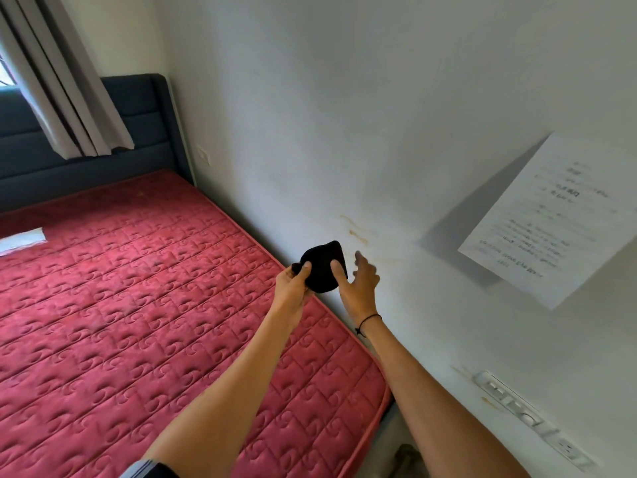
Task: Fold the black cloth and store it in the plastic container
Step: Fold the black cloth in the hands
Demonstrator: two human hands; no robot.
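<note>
— Your forearms filled the lower middle of the frame, both reaching up toward the centre. What did each hand have?

— Your left hand (293,282) was closed on the black cloth (322,267), thumb pinching its lower left edge. Your right hand (358,282) was spread open beside it, thumb lying against the cloth's right side, the other fingers splayed toward the wall (344,115) and blurred. You wore a thin dark band (368,320) on that wrist.

— And where was the cloth?

— Just right of centre in the frame, bunched small between your two hands, held up in the air over the right edge of the red mattress (138,288), where it met the wall. You could not tell how many folds it had; it read as one dark lump.

— What else was hard to make out?

— At the right of the frame a sheet of paper (551,219) hung on the wall, its print too blurred to read. At the far left a white item (22,240) on the mattress was cut off by the frame edge. In the upper left a grey curtain (65,88) covered part of the dark headboard (138,132). Wall sockets (527,414) at the lower right were smeared.
</note>
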